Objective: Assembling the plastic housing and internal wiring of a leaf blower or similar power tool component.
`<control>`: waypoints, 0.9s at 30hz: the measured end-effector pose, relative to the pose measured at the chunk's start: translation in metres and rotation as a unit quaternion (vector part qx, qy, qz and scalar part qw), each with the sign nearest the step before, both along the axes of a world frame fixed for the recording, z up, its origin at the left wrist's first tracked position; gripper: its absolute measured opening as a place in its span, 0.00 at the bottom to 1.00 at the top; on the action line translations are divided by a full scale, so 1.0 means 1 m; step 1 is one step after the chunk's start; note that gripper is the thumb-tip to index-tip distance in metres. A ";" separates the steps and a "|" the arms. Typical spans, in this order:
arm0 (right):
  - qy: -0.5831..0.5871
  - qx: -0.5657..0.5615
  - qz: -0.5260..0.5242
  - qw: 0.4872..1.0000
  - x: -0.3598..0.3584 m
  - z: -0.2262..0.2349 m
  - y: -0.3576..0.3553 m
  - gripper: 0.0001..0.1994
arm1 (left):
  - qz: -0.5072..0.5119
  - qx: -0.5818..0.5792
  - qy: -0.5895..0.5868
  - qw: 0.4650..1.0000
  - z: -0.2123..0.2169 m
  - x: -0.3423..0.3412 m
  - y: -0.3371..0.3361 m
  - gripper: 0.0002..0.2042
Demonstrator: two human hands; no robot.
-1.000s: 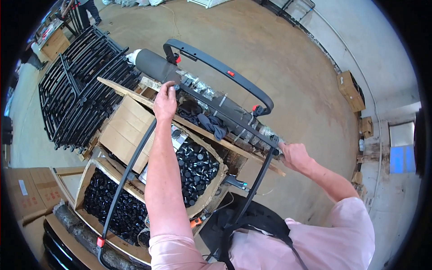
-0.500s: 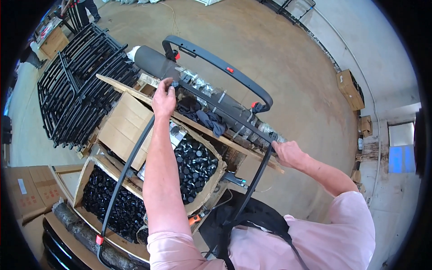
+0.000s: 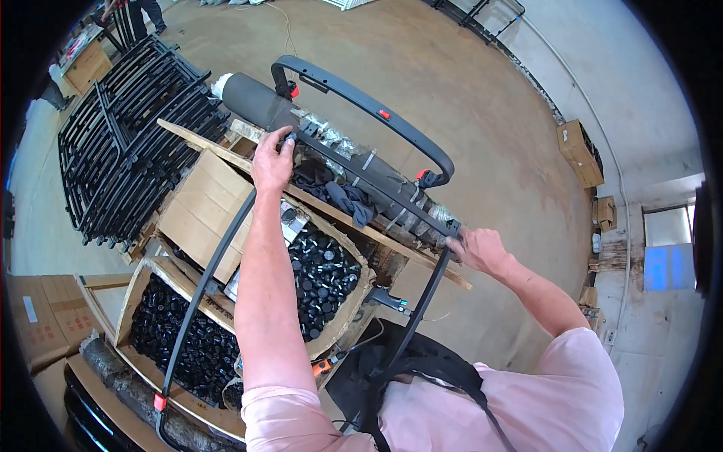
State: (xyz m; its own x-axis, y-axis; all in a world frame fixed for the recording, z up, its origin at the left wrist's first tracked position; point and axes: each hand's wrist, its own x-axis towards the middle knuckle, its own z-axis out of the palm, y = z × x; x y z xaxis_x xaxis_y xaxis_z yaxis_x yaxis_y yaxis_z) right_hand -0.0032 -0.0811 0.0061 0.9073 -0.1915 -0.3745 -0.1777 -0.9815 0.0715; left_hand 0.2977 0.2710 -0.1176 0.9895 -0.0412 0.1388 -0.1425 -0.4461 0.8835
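Observation:
A black tubular metal frame (image 3: pixel 369 181) with a straight crossbar stretches in front of me. Its side tubes (image 3: pixel 197 295) run back toward my body and the lower left. My left hand (image 3: pixel 273 160) is at the crossbar's left corner, thumb and fingers pinched on a small dark round knob, mostly hidden. At the right corner, my right hand (image 3: pixel 483 250) has its fingers closed around the tube end, beside a small black fitting (image 3: pixel 453 225). Beyond the crossbar rises a curved black handle (image 3: pixel 365 108) with red parts.
Below my left arm are a carton of black knobs (image 3: pixel 322 282) and a carton of small black parts (image 3: pixel 181 339). A power tool (image 3: pixel 390 300) lies by the knobs. A wrapped grey roll (image 3: pixel 260 102) lies behind the crossbar. Stacked black frames (image 3: pixel 128 143) stand left; a person (image 3: pixel 143 16) is far off.
My left hand's thumb and fingers have closed in at the left corner, covering more of the knob. My right hand has shifted slightly at the right corner. The view has moved a little.

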 end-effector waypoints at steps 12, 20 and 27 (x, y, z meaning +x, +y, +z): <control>0.225 -0.132 0.138 0.956 -0.017 0.004 -0.014 0.14 | -0.006 -0.029 0.018 0.999 -0.006 0.003 0.004 0.16; 0.142 -0.088 0.151 0.974 -0.021 0.005 -0.009 0.13 | 0.008 0.022 0.043 0.999 0.004 -0.001 -0.006 0.20; 0.019 -0.023 0.136 0.990 -0.011 0.002 -0.005 0.11 | -0.021 0.067 0.013 0.997 -0.004 0.002 -0.001 0.19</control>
